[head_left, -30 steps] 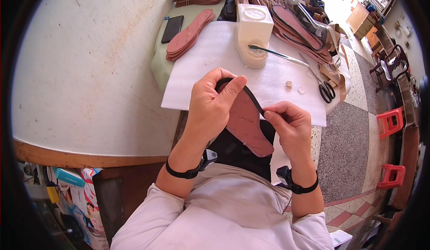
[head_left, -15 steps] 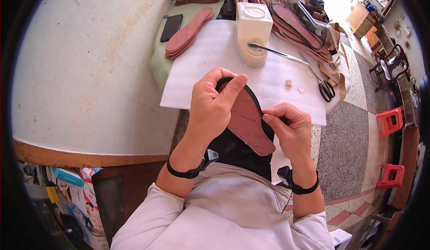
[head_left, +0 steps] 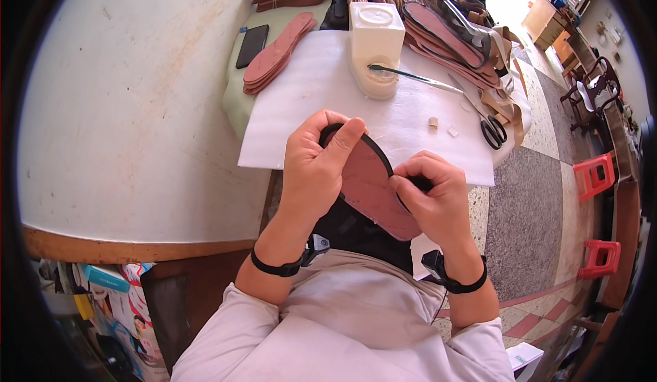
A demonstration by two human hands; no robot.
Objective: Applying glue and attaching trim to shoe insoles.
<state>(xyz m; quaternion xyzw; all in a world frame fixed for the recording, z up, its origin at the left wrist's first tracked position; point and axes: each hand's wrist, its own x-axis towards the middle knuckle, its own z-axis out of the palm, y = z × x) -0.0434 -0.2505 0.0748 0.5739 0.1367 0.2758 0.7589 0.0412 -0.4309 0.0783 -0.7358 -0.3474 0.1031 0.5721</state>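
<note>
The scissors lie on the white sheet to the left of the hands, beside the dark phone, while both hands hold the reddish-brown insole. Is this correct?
Not quite. In the head view the scissors lie to the right, near the sheet's far right edge, away from the phone. Both the left hand and right hand do hold the insole.

Pale long sleeves pushed up, black wristbands.

head cam | looks steeply down | close over table [head_left: 137,108] edge

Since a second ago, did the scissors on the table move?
No. The scissors still lie beside the white sheet's right edge, as before.
</note>
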